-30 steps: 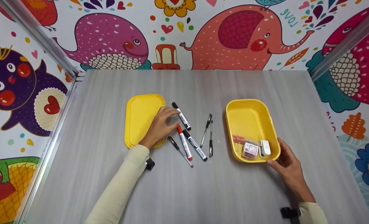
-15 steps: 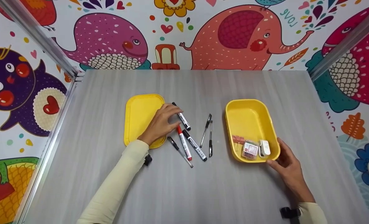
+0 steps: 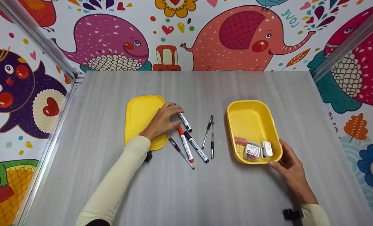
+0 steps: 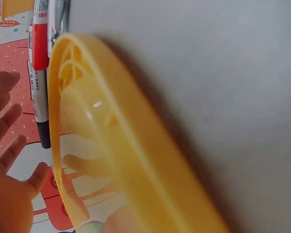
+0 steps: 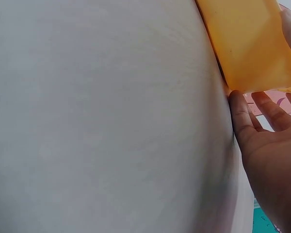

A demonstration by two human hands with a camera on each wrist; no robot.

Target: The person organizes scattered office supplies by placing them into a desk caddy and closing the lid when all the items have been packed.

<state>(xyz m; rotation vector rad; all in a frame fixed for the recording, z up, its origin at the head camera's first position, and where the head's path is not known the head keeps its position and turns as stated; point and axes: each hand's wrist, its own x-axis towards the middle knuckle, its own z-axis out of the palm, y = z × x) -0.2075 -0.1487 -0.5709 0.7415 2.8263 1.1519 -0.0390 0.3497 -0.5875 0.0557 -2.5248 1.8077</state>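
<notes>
Far black-capped marker (image 3: 185,122) lies on the table (image 3: 161,194) just right of the nearer left hand (image 3: 163,121), thumb and fingers parted, no grip seen, long axis slanting far-left to near-right, far end behind fingertips, while right hand (image 3: 292,171) spans a corner of the yellow tray (image 3: 252,121).

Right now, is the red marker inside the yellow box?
No, the red marker lies on the gray table, apart from the yellow box.
</notes>
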